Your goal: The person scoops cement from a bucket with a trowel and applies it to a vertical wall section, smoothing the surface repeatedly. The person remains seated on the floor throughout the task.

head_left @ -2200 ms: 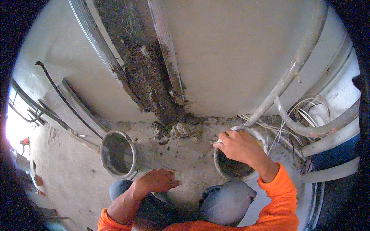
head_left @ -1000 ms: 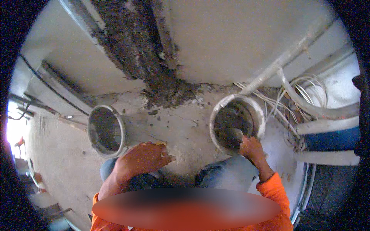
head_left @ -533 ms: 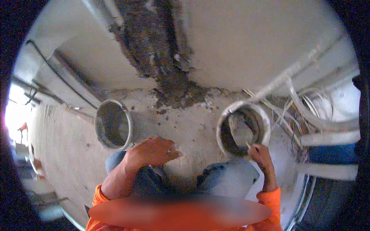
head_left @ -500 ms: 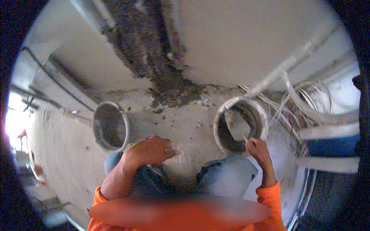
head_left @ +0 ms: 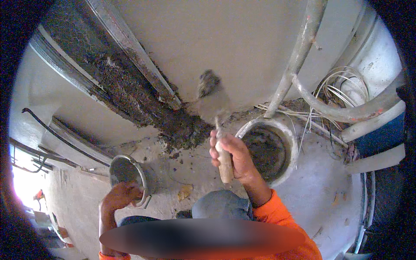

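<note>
Right hand grips the trowel by its wooden handle, mortar lump aloft; left hand clasps the metal bucket rim.

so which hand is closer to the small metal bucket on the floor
Left. The left hand rests on the near rim of the metal bucket. The right hand is well off to its right, gripping a trowel beside the white bucket.
</note>
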`<state>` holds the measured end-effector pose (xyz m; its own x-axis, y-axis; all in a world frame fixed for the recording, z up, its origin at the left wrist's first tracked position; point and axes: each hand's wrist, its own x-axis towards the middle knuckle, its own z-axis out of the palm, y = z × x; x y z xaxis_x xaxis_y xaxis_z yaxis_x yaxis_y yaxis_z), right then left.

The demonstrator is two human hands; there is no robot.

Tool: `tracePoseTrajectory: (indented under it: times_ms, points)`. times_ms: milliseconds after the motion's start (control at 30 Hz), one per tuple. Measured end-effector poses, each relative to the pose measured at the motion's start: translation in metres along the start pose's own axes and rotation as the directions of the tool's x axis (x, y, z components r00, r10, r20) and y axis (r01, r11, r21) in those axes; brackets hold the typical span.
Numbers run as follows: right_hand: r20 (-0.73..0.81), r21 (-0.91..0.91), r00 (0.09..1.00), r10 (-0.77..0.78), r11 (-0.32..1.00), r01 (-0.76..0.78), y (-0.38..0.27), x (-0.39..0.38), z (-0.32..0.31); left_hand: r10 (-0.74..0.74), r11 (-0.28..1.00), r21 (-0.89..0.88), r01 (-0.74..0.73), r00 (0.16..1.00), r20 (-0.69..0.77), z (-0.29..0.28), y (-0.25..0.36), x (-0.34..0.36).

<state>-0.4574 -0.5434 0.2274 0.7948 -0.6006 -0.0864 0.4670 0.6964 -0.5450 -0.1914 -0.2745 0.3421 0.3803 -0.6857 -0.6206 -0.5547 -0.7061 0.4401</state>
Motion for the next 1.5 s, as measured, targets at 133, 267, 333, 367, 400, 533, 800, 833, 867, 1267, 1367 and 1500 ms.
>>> tracePoseTrajectory:
  times_ms: [133, 267, 333, 367, 400, 533, 800, 833, 867, 1267, 1367, 1500]
  points:
    - [-0.129, -0.247, 0.824, -0.552, 0.822, 0.513, -0.006, 0.015, 0.011, -0.088, 0.952, -0.3, 0.055, 0.991, -0.099, 0.007, -0.048, -0.019]
    - [-0.379, -0.561, 0.486, -0.787, 0.613, 0.556, -0.004, 0.044, 0.017, -0.003, 0.964, -0.266, 0.021, 0.998, 0.065, 0.026, -0.081, -0.025]
    - [-0.366, -0.703, 0.395, -0.843, 0.529, 0.476, 0.012, 0.062, 0.025, -0.121, 0.927, -0.35, 0.134, 0.991, 0.057, 0.029, -0.081, -0.023]
    - [0.018, -0.837, 0.59, -0.807, 0.31, 0.45, 0.016, 0.067, 0.026, -0.097, 0.967, -0.239, 0.094, 0.995, 0.002, 0.026, -0.077, -0.02]
    - [0.33, -0.87, 0.705, -0.628, 0.086, 0.485, 0.02, 0.071, 0.026, -0.108, 0.954, -0.283, 0.101, 0.994, -0.009, 0.028, -0.071, -0.019]
    - [0.127, -0.862, 0.844, -0.521, 0.363, 0.354, 0.026, 0.051, 0.015, -0.127, 0.95, -0.295, 0.107, 0.991, -0.047, 0.022, -0.051, -0.017]
    - [0.061, -0.996, 0.919, -0.389, -0.08, 0.032, -0.063, -0.097, -0.079, -0.08, 0.941, -0.332, 0.062, 0.996, -0.04, 0.024, -0.064, -0.01]
    - [-0.039, -0.976, 0.945, -0.324, -0.19, -0.106, -0.076, -0.118, -0.09, -0.093, 0.947, -0.312, 0.081, 0.995, -0.023, 0.026, -0.065, -0.006]
    - [-0.156, -0.923, 0.951, -0.265, -0.304, -0.236, -0.083, -0.133, -0.101, -0.119, 0.955, -0.275, 0.114, 0.993, 0.0, 0.026, -0.064, -0.004]
    - [-0.404, -0.901, 0.801, 0.442, -0.342, -0.266, -0.044, -0.116, -0.159, -0.119, 0.991, -0.064, 0.119, 0.993, -0.002, 0.03, -0.027, 0.012]
    - [-0.513, -0.817, 0.692, 0.509, -0.041, -0.575, -0.07, -0.122, -0.156, -0.109, 0.993, -0.037, 0.108, 0.994, -0.02, 0.032, -0.026, 0.013]
    - [-0.439, -0.626, 0.641, 0.629, 0.298, -0.72, -0.088, -0.129, -0.154, -0.074, 0.994, -0.074, 0.078, 0.995, 0.06, 0.027, -0.02, 0.024]
